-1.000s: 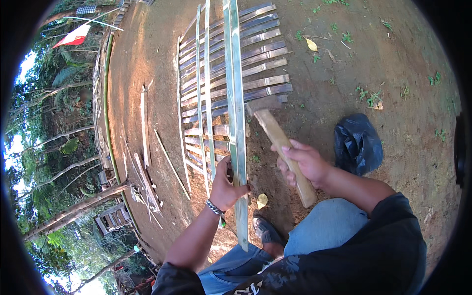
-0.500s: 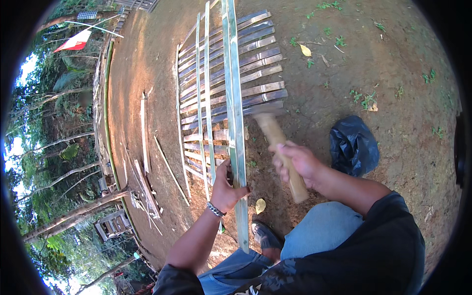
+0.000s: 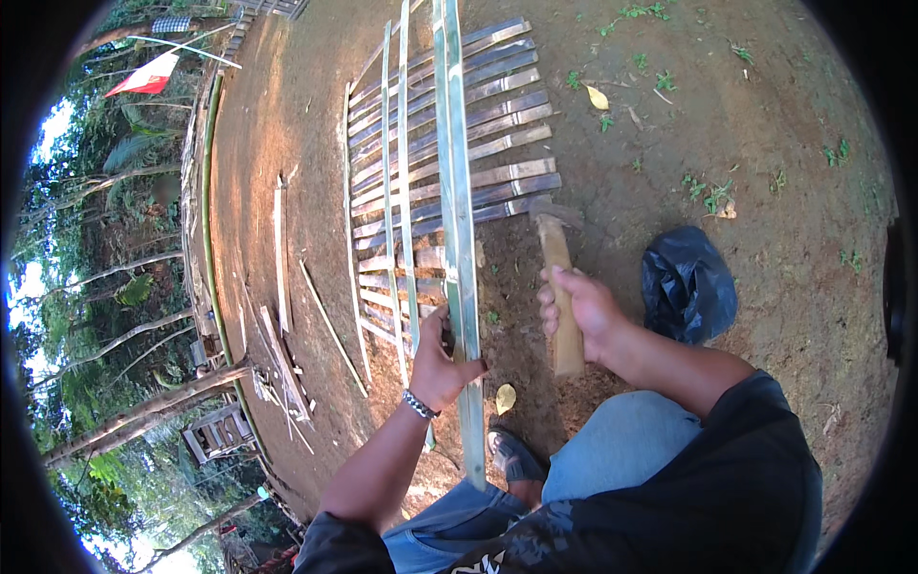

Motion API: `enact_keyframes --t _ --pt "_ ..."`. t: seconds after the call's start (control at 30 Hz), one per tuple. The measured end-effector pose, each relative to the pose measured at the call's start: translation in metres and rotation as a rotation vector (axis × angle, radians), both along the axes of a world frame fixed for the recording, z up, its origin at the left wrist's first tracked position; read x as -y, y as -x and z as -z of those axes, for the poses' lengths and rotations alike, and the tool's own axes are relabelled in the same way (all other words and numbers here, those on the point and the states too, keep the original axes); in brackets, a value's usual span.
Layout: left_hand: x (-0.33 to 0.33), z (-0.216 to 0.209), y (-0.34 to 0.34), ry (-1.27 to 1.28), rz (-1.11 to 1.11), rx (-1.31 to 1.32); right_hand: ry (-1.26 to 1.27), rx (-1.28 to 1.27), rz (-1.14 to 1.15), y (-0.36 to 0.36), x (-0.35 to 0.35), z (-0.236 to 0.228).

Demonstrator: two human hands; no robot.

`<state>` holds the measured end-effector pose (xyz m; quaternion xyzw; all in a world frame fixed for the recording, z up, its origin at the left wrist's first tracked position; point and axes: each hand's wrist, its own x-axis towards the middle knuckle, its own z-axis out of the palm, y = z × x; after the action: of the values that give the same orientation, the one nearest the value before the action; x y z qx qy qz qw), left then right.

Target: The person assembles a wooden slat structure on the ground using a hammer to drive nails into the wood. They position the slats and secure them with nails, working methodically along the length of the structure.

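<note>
My left hand (image 3: 438, 375), with a chain bracelet at its wrist, is closed around a long green bamboo strip (image 3: 457, 206), thumb across its face. The strip runs away from me over a lattice of crosswise bamboo slats (image 3: 500, 178) on the ground. Two thinner bamboo strips (image 3: 403, 143) lie lengthwise over the slats, left of the held one. To the right of the strip and apart from it, my right hand (image 3: 585, 308) grips a hammer (image 3: 564, 330) by its thick wooden handle. Motion smears the hammer's head, near the slat ends.
On the bare soil at right lies a black plastic bag (image 3: 690, 285). Loose bamboo pieces (image 3: 280, 258) are scattered at left. Farther left are a long green pole (image 3: 207, 191), trees, a small wooden structure (image 3: 220, 433) and a red-and-white flag (image 3: 148, 75).
My right hand has swung the hammer a little to the right, away from the bamboo strip, and its handle is more upright in view. My left hand keeps its hold on the strip.
</note>
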<state>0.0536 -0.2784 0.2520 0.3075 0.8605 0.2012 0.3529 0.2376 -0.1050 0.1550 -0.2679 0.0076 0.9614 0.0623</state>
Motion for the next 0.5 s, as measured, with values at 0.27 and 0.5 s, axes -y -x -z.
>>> enact_keyframes --t 0.27,0.5 --pt "-0.001 0.001 -0.003 -0.023 0.001 0.054 -0.013 -0.049 -0.046 -0.005 0.000 0.006" --pt "0.001 0.007 -0.003 0.022 0.048 -0.051 -0.580 0.323 -0.339 -0.027 0.002 0.023"
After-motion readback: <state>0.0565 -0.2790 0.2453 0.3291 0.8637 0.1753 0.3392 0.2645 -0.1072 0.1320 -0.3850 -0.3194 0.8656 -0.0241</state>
